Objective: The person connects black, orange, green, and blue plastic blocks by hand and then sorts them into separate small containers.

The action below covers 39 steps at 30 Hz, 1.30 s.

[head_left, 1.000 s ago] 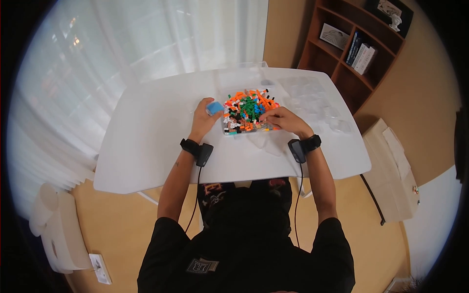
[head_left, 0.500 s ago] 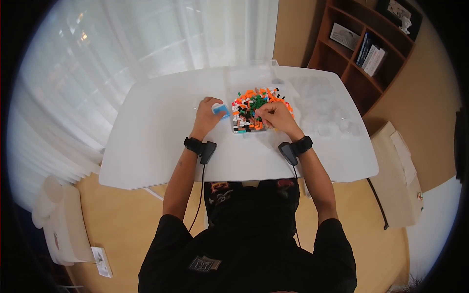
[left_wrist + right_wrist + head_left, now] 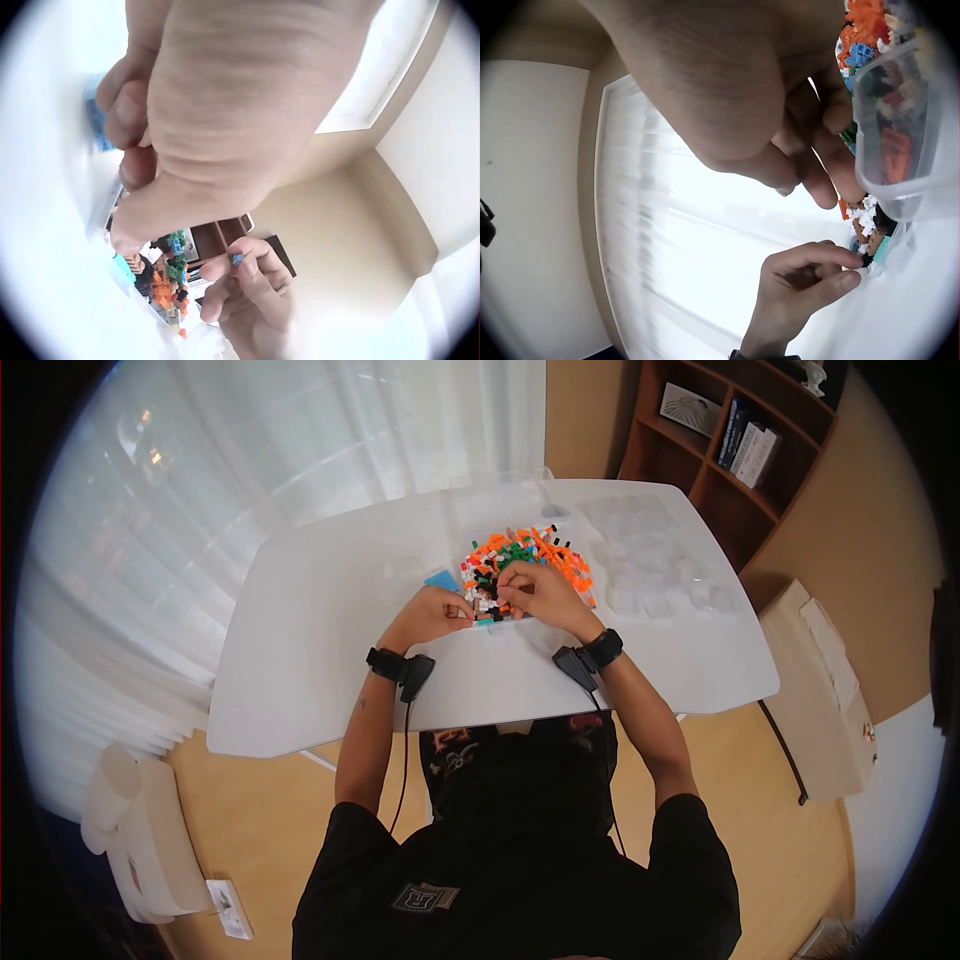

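Observation:
A shallow box heaped with small building bricks, mostly orange, green, white and black (image 3: 575,565), sits on the white table (image 3: 320,600). Over its near part, my right hand (image 3: 545,595) pinches a tiny blue brick (image 3: 237,259) between thumb and index finger. My left hand (image 3: 430,618) is at the near left corner of the box, fingertips right by a black brick (image 3: 868,259) and a teal one (image 3: 882,250). Whether those fingertips hold a piece I cannot tell. Just beyond the left hand lies a small blue container (image 3: 440,579).
Several clear plastic containers (image 3: 640,555) spread over the table's right side. Another clear container (image 3: 877,191) stands close to the right hand in the right wrist view. Behind the table hang sheer curtains (image 3: 330,430), with a brown bookshelf (image 3: 745,510) at the back right.
My left hand has left the blue container and moved right and nearer, to the box corner. The right hand has lifted from the bricks and moved left, closer to the left hand.

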Each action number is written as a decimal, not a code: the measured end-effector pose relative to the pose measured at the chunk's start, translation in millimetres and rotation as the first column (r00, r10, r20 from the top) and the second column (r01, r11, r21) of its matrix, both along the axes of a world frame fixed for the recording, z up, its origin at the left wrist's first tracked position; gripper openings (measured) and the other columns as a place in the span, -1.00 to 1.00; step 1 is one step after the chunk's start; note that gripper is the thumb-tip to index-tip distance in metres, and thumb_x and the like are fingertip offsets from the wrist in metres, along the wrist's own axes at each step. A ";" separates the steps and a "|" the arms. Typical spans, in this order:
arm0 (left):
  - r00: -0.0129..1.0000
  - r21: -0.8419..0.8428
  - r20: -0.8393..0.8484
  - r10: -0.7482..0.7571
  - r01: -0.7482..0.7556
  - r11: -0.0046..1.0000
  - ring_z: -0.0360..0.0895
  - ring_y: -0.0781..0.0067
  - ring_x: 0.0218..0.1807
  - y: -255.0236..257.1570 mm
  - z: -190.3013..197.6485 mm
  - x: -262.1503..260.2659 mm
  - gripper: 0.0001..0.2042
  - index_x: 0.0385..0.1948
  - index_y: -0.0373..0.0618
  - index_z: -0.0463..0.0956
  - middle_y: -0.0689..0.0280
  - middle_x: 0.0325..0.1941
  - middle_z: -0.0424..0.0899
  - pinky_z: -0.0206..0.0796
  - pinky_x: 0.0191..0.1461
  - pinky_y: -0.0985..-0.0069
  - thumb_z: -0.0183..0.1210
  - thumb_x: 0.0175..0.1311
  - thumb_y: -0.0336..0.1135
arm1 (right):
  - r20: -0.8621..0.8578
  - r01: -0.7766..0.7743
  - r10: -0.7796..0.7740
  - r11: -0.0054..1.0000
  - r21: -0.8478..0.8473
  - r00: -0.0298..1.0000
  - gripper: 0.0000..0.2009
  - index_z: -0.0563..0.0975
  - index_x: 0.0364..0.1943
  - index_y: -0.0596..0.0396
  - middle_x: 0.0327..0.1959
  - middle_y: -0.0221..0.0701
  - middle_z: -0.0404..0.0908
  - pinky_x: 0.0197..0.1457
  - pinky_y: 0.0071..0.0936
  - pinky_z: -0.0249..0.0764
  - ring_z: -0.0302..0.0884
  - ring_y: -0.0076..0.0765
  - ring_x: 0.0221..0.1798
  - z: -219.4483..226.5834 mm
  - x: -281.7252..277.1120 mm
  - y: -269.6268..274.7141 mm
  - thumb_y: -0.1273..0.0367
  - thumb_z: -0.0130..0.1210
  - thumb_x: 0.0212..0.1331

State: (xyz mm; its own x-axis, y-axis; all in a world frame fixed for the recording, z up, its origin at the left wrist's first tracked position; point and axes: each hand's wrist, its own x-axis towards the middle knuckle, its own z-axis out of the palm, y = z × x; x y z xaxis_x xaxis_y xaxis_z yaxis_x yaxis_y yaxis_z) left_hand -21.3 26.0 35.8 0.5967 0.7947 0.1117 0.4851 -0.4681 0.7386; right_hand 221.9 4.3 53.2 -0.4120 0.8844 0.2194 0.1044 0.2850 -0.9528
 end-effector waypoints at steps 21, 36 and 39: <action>0.999 -0.010 -0.011 -0.042 0.042 0.999 0.10 0.56 -0.64 -9.3 -3.1 12.0 -0.72 -0.18 -0.02 0.67 0.33 -0.74 0.24 0.04 -0.54 0.51 0.32 0.00 -0.44 | 0.000 0.081 -0.081 0.997 0.016 0.997 -0.91 0.54 -0.28 0.22 -0.43 -0.42 0.65 -0.44 -0.67 0.45 0.56 -0.63 -0.45 -10.1 -0.1 7.8 0.56 0.14 0.12; 0.999 -0.001 0.045 0.028 -0.028 1.000 0.11 0.67 -0.64 -7.6 -10.8 21.2 -0.85 -0.35 -0.19 0.60 0.47 -0.74 0.20 0.02 -0.55 0.59 0.31 0.02 -0.52 | -0.005 0.140 -0.140 0.985 0.105 0.990 -0.93 0.58 -0.37 0.20 -0.51 -0.47 0.60 -0.44 -0.66 0.45 0.52 -0.64 -0.52 -18.1 -0.7 12.0 0.54 0.20 0.05; 0.991 -0.012 0.124 0.048 -0.047 0.999 0.17 0.65 -0.61 -8.3 -10.0 22.2 -0.85 -0.36 -0.19 0.60 0.47 -0.70 0.29 0.12 -0.50 0.57 0.30 0.01 -0.54 | -0.065 0.132 -0.128 0.989 0.062 0.990 -0.91 0.58 -0.35 0.20 -0.51 -0.47 0.61 -0.42 -0.67 0.46 0.55 -0.62 -0.49 -21.4 -0.6 13.8 0.54 0.21 0.04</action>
State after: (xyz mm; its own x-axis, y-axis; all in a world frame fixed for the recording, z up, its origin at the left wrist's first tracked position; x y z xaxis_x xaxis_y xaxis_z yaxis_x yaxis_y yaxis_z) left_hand 0.9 17.7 25.9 0.5400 0.8232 0.1753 0.4108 -0.4396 0.7987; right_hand 221.3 18.1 31.8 -0.2791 0.9121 0.3002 0.0872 0.3354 -0.9380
